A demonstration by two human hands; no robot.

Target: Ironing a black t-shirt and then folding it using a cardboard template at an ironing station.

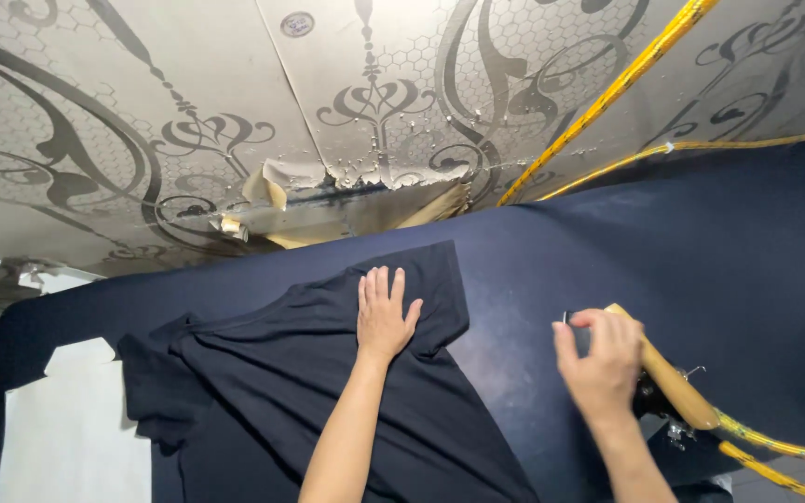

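A dark navy garment [328, 391], creased and spread out, lies on a navy padded ironing surface [701, 251]. My left hand [384, 317] presses flat on the garment near its upper edge, fingers together and pointing away from me. My right hand [603, 359] grips the pale wooden handle [673, 387] of an iron to the right of the garment; the iron's body is mostly hidden under the hand.
Yellow braided cords [607, 98] run from the iron and across the patterned grey wall covering [235, 112] behind the board, which is torn in the middle [347, 191]. A white sheet [67, 428] lies at the lower left.
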